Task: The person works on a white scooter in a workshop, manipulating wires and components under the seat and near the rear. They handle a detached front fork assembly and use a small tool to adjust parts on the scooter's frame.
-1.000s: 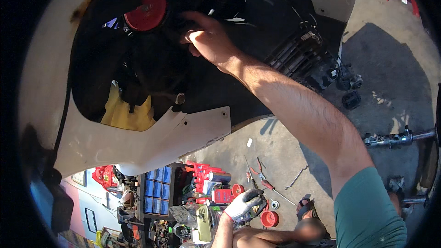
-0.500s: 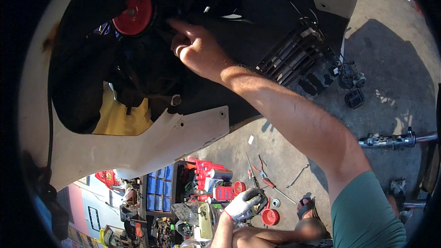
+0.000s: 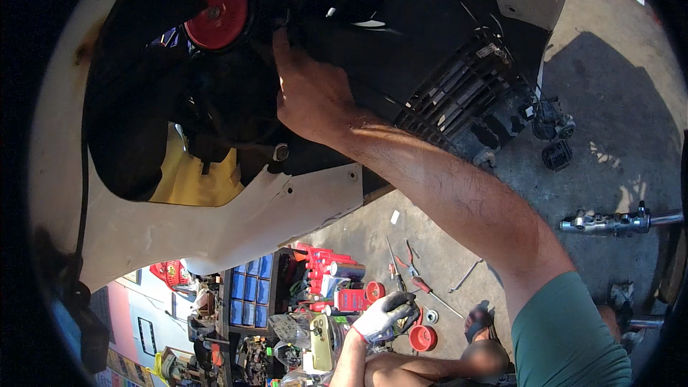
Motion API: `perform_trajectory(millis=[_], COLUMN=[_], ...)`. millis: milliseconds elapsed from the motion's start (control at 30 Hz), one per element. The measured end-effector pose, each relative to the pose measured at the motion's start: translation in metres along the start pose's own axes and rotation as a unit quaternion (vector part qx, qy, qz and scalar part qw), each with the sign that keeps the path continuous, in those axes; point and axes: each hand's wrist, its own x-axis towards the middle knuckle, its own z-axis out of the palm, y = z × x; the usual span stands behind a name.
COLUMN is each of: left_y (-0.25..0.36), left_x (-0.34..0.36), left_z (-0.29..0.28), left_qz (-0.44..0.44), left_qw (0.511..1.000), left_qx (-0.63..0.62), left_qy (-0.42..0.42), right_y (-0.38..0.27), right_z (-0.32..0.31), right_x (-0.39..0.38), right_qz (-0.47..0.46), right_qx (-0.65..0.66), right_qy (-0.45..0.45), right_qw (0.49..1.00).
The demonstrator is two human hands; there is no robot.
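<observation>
My bare right hand (image 3: 310,97) reaches into the dark inside of a white body panel (image 3: 193,233). Its index finger is stretched up to a small dark part right of a red disc (image 3: 218,14); the other fingers are curled. Beneath the disc, torn-looking yellow material (image 3: 193,179) shows through an opening. Low in the view, my left hand (image 3: 383,315), in a white-and-black glove, is closed around something I cannot make out, above bare legs (image 3: 423,369) and near red round containers (image 3: 423,338).
A black grille (image 3: 451,86) and dark parts (image 3: 557,155) are at the right, with a chrome tube (image 3: 602,223). Pliers, screwdrivers and a wrench (image 3: 466,274) lie on the concrete floor. A blue-drawer organiser (image 3: 249,287), red bottles and clutter fill the lower left.
My right hand has turned: its index finger now points more steeply upward, with the knuckles lower. My left hand stays in about the same place.
</observation>
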Motion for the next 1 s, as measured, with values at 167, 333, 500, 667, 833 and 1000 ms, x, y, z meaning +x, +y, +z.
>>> perform_trajectory(millis=[167,333,500,667,833,1000], left_y=[-0.001,-0.007,0.008,0.001,-0.002,0.017], left_x=[-0.001,0.000,0.003,0.001,-0.003,-0.003], left_z=[-0.002,-0.001,-0.002,0.000,0.002,0.002], left_qz=[0.002,0.003,-0.002,-0.004,0.011,0.047], left_qw=[1.000,0.999,1.000,1.000,1.000,0.998], left_qx=[0.006,-0.033,0.011,-0.020,-0.005,-0.025], left_qy=[-0.005,-0.003,-0.008,-0.005,0.005,-0.025], right_y=[0.004,0.002,0.002,0.001,-0.007,-0.008], right_z=[-0.001,-0.007,0.002,0.001,-0.016,-0.027], right_x=[-0.003,-0.005,-0.009,-0.010,-0.011,-0.013], right_qz=[0.018,0.044,0.018,0.035,0.068,0.047], right_qx=[0.079,0.160,0.186,0.131,0.058,-0.007], right_qy=[0.043,0.033,0.036,0.015,-0.035,-0.056], right_qw=[0.996,0.986,0.982,0.991,0.995,0.997])
